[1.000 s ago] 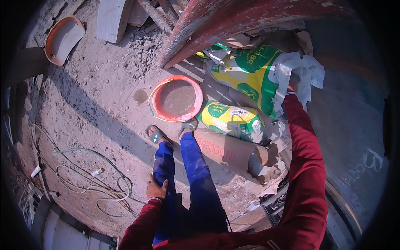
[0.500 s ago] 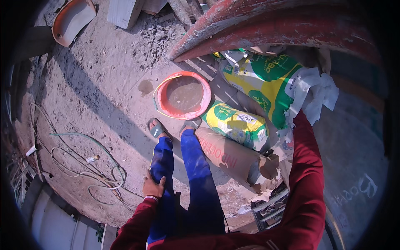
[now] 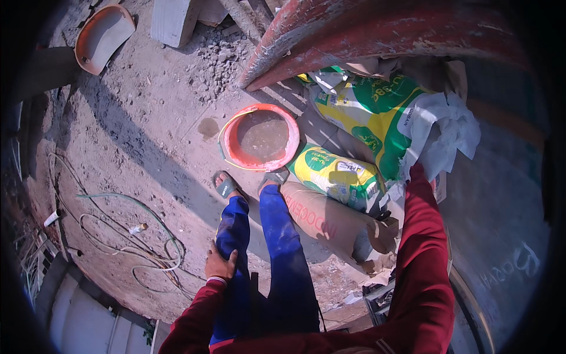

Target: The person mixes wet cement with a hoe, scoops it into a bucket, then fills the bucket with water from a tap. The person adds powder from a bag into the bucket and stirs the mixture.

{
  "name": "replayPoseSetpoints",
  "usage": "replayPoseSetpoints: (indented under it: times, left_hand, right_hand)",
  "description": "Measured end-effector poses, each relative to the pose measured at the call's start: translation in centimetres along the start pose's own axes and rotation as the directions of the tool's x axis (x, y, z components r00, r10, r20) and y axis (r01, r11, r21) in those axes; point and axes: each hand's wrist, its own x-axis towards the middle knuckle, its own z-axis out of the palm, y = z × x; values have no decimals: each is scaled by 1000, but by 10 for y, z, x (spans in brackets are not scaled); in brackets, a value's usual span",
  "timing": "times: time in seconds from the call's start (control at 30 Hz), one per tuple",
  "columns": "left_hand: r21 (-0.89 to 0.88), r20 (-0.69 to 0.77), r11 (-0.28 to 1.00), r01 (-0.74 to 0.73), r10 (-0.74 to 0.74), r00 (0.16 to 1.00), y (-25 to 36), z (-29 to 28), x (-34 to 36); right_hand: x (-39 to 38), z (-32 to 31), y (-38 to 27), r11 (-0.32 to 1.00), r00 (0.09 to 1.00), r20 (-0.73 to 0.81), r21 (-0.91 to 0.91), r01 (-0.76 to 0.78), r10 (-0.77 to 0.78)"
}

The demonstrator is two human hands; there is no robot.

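My left hand (image 3: 220, 262) rests on my left trouser leg at the knee, thumb spread from the fingers, holding nothing. My right arm, in a dark red sleeve (image 3: 422, 230), reaches to the torn white mouth of a large green, yellow and white bag (image 3: 377, 112); the hand itself is hidden in there. Beside that bag lies a smaller sack (image 3: 333, 172) of the same colours, and nearer me a brown paper sack (image 3: 315, 215) with an opened, crumpled end. In front of my feet stands an orange bucket (image 3: 293, 133) holding greyish-brown wet contents, its handle lowered to the left.
Large scuffed red curved pieces (image 3: 377, 35) hang over the far right. A grey board (image 3: 495, 236) stands along the right side. Coiled hoses (image 3: 159, 259) lie on the dusty ground at left. Gravel (image 3: 218, 65) and an orange-rimmed curved piece (image 3: 105, 38) lie farther off.
My right forearm has shifted slightly left and nearer, its hand still hidden at the bag's mouth. The torn white lining has shifted a little. My left hand stays on my leg.
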Motion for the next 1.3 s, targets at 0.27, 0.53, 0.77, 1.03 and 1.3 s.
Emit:
replayPoseSetpoints:
  times: [0.27, 0.53, 0.77, 1.03, 1.3]
  left_hand:
    - [55, -22, 998, -25, 26, 999, 10, -15, 7]
    - [62, 9, 997, -42, 41, 999, -7, -8, 9]
    - [38, 17, 998, -46, 45, 999, -19, -13, 10]
    - [0, 17, 998, -69, 69, 997, -37, -14, 18]
    - [-27, 26, 996, -89, 90, 996, -49, -14, 22]
  right_hand:
    - [-19, 10, -6, 972, 1000, 13, 235, 23, -26]
    - [-83, -5, -35, 930, 997, 69, 368, 5, -32]
    - [-179, -22, -96, 942, 987, 144, 316, -111, 68]
    - [-247, -23, -105, 912, 983, 41, 368, -183, 181]
    - [-289, -22, -104, 873, 997, -32, 485, -52, 76]
